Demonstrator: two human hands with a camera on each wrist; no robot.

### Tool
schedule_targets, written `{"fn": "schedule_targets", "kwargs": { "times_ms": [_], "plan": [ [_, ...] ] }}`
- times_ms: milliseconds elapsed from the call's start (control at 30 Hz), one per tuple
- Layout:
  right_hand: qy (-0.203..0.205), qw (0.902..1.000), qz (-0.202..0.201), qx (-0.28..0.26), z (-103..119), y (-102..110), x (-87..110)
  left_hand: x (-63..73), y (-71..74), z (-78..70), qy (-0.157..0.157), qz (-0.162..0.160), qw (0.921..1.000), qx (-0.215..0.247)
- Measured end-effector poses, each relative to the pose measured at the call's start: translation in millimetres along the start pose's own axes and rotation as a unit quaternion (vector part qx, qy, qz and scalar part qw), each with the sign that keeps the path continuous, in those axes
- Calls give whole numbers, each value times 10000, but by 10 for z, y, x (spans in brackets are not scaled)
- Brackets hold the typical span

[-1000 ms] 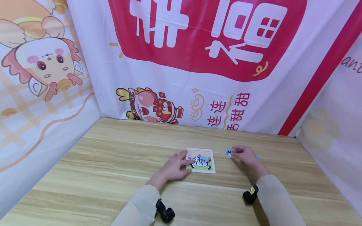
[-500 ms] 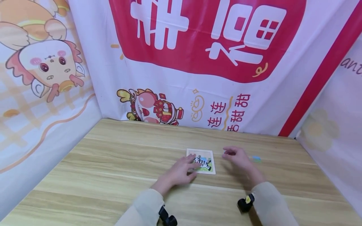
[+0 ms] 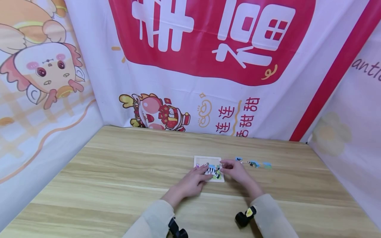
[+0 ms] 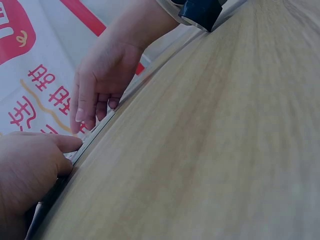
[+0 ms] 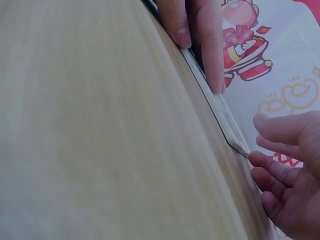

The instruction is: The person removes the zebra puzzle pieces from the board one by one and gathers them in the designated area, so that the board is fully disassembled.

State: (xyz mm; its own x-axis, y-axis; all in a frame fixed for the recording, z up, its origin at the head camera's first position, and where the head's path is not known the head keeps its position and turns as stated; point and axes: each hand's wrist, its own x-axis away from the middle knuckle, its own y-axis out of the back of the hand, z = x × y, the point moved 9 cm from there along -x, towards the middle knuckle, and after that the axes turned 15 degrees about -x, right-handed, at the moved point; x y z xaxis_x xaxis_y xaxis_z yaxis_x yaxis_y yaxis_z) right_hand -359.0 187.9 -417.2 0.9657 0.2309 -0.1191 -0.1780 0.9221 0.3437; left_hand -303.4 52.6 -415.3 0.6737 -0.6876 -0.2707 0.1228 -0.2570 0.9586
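A square zebra jigsaw puzzle point(image 3: 205, 160) in a pale frame lies flat on the table. My left hand point(image 3: 190, 183) rests on its lower left, with straight fingers across the zebra picture. At the puzzle's right edge, my right hand point(image 3: 236, 172) has its fingertips at the frame. The right wrist view shows that right hand point(image 5: 295, 170) with loosely bent fingers at the frame's corner, thumb apart, and no piece visible between them. Loose puzzle pieces point(image 3: 254, 163) lie right of the frame. Part of the picture is hidden under the left fingers.
The wooden table point(image 3: 125, 175) meets a printed cloth backdrop point(image 3: 172, 79) at its far edge, with more cloth at both sides. Each wrist carries a black camera, such as the right wrist camera point(image 3: 243, 218).
My right hand has moved left from the loose pieces to the puzzle's right edge, uncovering those pieces. My left hand has slid slightly right over the puzzle.
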Motion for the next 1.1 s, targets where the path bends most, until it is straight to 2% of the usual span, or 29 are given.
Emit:
{"fn": "schedule_targets", "kwargs": {
  "times_ms": [133, 333, 533, 667, 933, 1100],
  "plan": [
    [48, 9999, -111, 25, 0, -36, 16, 3, 11, 14, 22, -81, 10000, -9],
    [-43, 9980, -156, 618, -1, -95, 43, 6, -11, 23, 22, -70, 10000, 18],
    [-189, 9956, -216, 887, -26, -115, 15, 4, -15, 37, 13, -69, 10000, 48],
    [-344, 9949, -262, 916, -46, -115, 9, 2, -8, 38, -6, -21, 10000, 93],
    [-408, 9950, -324, 851, -58, -117, 15, 0, -40, 42, 9, 116, 9999, 84],
    [-304, 9959, -479, 700, -26, -103, 28, -4, -55, 43, -16, 111, 9999, 62]
  ]
}}
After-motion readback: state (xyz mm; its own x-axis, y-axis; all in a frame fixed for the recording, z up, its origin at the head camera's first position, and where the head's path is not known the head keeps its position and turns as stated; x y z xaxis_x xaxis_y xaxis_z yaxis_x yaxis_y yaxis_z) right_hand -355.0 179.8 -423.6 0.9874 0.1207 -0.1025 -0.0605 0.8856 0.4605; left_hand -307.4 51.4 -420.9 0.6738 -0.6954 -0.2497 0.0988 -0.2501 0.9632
